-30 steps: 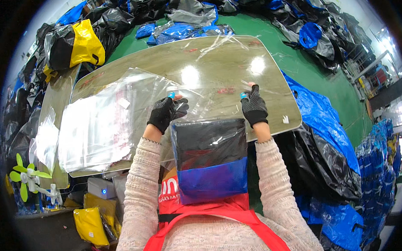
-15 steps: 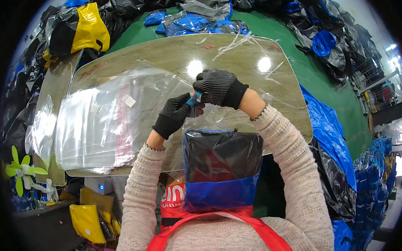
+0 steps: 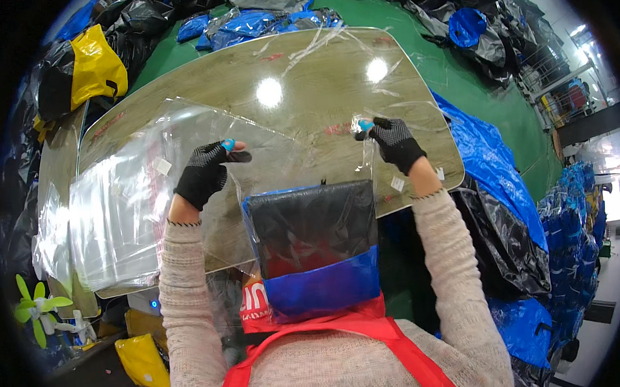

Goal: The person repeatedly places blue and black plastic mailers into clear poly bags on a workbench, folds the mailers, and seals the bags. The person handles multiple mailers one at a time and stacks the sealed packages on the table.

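Your right hand (image 3: 396, 145) pinches clear film (image 3: 369, 156) beyond the glossy, flat black-and-blue bundle (image 3: 315, 224); whether your left hand (image 3: 204, 172) grips, I cannot tell.

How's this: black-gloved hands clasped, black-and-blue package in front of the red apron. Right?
Not clasped: the head view shows the black-gloved left hand and right hand apart. Package in front of the red apron: correct.
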Demonstrator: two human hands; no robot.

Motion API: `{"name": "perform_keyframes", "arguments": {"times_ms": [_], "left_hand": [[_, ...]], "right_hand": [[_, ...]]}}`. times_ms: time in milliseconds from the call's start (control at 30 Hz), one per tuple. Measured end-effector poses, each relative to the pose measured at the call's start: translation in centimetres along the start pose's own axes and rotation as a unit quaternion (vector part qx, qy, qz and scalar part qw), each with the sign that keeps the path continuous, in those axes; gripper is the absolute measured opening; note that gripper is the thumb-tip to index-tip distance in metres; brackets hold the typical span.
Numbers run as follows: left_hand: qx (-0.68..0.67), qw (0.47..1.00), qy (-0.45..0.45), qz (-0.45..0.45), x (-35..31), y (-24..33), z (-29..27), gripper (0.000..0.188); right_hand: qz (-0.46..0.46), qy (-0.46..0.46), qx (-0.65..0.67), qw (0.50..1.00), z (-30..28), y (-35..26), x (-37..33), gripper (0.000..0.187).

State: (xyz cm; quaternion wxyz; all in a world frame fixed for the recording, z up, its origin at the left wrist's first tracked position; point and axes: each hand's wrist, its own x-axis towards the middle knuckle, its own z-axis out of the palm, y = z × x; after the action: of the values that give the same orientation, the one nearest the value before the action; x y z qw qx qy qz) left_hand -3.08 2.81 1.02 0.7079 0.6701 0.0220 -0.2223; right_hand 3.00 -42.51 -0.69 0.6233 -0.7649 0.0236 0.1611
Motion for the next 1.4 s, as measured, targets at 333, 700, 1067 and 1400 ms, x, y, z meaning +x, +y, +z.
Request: {"name": "perform_keyframes", "arguments": {"times_ms": [333, 700, 1067, 1400], "left_hand": [[0.316, 0.917, -0.125, 0.212, -9.8, -4.5, 0.9, 0.023], [0.027, 0.987, 0.152, 0.034, -7.5, -10.0, 8.6, 0.072], [-0.236, 0.946, 0.190, 0.111, 1.2, -0.7, -4.8, 0.049], [-0.178, 0.972, -0.153, 0.001, 2.8, -4.2, 2.5, 0.050]], "right_hand": [[-0.209, -0.226, -0.257, 0.916, 1.6, 1.0, -14.4, 0.026], [-0.330, -0.013, -0.406, 0.852, 7.9, -0.5, -16.5, 0.048], [0.068, 0.066, -0.450, 0.888, -16.4, 13.7, -17.0, 0.054], [0.030, 0.407, -0.561, 0.720, -17.7, 0.7, -22.7, 0.034]]}}
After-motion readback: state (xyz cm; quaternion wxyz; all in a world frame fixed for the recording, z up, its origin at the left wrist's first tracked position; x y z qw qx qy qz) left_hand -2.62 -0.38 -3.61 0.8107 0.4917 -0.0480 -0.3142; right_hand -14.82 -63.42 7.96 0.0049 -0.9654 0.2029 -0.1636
